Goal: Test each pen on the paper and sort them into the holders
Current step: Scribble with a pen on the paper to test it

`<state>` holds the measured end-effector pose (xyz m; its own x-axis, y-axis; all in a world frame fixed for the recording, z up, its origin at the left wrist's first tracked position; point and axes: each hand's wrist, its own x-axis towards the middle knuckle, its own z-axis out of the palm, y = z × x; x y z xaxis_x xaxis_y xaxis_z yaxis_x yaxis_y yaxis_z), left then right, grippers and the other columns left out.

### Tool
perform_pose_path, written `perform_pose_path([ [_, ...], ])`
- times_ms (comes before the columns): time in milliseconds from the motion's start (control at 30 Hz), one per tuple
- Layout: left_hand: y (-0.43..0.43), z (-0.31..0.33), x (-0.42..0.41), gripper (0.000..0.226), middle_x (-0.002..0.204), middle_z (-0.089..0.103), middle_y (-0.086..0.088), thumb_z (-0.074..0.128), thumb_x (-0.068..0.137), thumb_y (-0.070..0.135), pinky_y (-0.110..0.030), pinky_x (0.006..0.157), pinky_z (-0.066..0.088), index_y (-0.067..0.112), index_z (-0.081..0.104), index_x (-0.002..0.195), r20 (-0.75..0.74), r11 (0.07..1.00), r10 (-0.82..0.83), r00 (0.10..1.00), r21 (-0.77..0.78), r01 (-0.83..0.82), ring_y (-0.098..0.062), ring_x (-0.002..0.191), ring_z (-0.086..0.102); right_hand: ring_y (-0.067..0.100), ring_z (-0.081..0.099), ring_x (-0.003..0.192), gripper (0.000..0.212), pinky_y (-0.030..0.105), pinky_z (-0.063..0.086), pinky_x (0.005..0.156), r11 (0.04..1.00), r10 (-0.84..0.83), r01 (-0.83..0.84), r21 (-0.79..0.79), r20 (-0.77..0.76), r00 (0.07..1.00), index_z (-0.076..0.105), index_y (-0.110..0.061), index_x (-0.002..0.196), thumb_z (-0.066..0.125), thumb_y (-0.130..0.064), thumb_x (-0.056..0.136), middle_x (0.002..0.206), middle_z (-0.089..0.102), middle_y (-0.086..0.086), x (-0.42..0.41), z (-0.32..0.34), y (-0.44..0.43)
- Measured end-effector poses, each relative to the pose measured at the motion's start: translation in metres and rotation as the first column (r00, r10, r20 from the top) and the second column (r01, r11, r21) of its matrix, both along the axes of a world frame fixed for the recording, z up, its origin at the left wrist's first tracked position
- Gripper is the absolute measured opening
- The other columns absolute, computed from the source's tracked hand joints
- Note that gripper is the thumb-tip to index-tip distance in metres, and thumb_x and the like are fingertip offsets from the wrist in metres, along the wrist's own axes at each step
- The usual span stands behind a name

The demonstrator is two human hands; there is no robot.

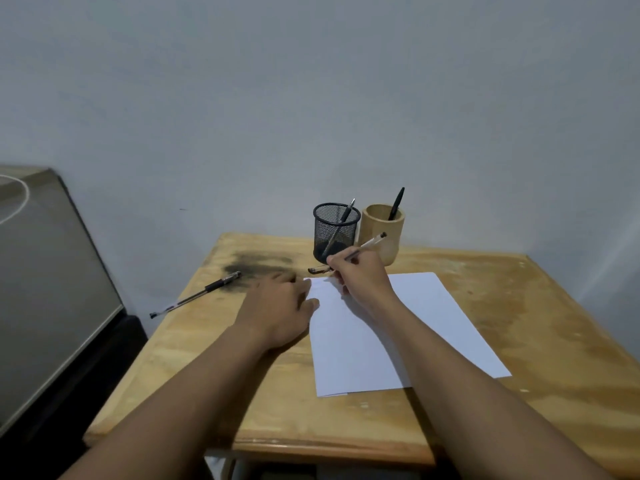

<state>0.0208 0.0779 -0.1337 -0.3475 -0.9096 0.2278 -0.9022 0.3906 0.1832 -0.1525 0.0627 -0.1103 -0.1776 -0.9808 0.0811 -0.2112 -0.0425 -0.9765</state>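
Observation:
A white sheet of paper [408, 327] lies on the wooden table [519, 393]. My right hand [360, 275] grips a clear pen [369, 244] in a writing hold, tip down at the sheet's far left corner. My left hand [282, 306] rests flat on the table, fingers pressing the paper's left edge. Behind stand a black mesh holder [334, 230] with one pen inside and a bamboo holder [382, 233] with a black pen. A black-grip pen [197, 295] lies at the table's left edge, overhanging it. A small dark pen cap or part [317, 270] lies by the mesh holder.
A dark smudge [256, 265] stains the tabletop's far left. The table stands against a plain wall. A grey cabinet or appliance [45, 289] stands to the left, with a gap between it and the table.

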Motion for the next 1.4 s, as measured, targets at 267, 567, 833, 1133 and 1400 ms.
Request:
perform_pose_path([
  [267, 0.015, -0.01, 0.004, 0.063, 0.162, 0.028, 0.003, 0.031, 0.097, 0.059, -0.047, 0.12, 0.011, 0.027, 0.034, 0.151, -0.025, 0.994, 0.047, 0.999, 0.101, -0.045, -0.022, 0.152, 0.014, 0.015, 0.055, 0.059, 0.025, 0.03, 0.043, 0.058, 0.998, 0.02, -0.037, -0.057, -0.266, 0.964, 0.059, -0.014, 0.067, 0.068, -0.022, 0.088, 0.059, 0.061, -0.002, 0.003, -0.014, 0.006],
  [567, 0.02, -0.008, 0.002, 0.06, 0.166, 0.015, 0.005, 0.026, 0.098, 0.056, -0.057, 0.121, 0.002, 0.037, 0.022, 0.155, 0.01, 0.989, 0.081, 0.997, 0.126, -0.081, -0.021, 0.154, 0.005, 0.032, 0.071, 0.068, 0.026, 0.048, 0.056, 0.061, 0.994, 0.078, -0.094, -0.059, -0.238, 0.968, 0.064, -0.014, 0.069, 0.073, -0.029, 0.087, 0.065, 0.071, 0.008, 0.002, -0.023, 0.004],
  [833, 0.018, -0.008, 0.002, 0.063, 0.166, 0.016, 0.004, 0.024, 0.096, 0.059, -0.058, 0.121, 0.003, 0.036, 0.021, 0.156, 0.035, 0.989, 0.087, 0.996, 0.119, -0.091, -0.022, 0.154, 0.007, 0.016, 0.062, 0.053, 0.028, 0.03, 0.048, 0.052, 0.992, 0.101, -0.114, -0.058, -0.189, 0.977, 0.064, -0.007, 0.073, 0.071, -0.025, 0.092, 0.063, 0.07, 0.012, 0.003, -0.023, 0.002],
  [1133, 0.018, -0.008, 0.002, 0.063, 0.166, 0.017, 0.004, 0.026, 0.096, 0.06, -0.057, 0.121, 0.003, 0.037, 0.023, 0.155, 0.027, 0.989, 0.093, 0.995, 0.114, -0.095, -0.021, 0.154, 0.007, 0.023, 0.063, 0.055, 0.023, 0.043, 0.051, 0.056, 0.993, 0.101, -0.111, -0.042, -0.193, 0.976, 0.06, -0.016, 0.064, 0.071, -0.024, 0.083, 0.059, 0.068, 0.012, 0.001, -0.027, -0.001],
  [1400, 0.019, -0.007, 0.002, 0.062, 0.166, 0.018, 0.004, 0.027, 0.096, 0.06, -0.056, 0.121, 0.003, 0.038, 0.025, 0.154, 0.021, 0.99, 0.091, 0.996, 0.11, -0.093, -0.021, 0.154, 0.008, 0.034, 0.071, 0.066, 0.023, 0.053, 0.058, 0.063, 0.995, 0.073, -0.087, -0.051, -0.23, 0.97, 0.06, -0.015, 0.066, 0.071, -0.028, 0.082, 0.06, 0.07, 0.008, 0.002, -0.027, 0.0],
])
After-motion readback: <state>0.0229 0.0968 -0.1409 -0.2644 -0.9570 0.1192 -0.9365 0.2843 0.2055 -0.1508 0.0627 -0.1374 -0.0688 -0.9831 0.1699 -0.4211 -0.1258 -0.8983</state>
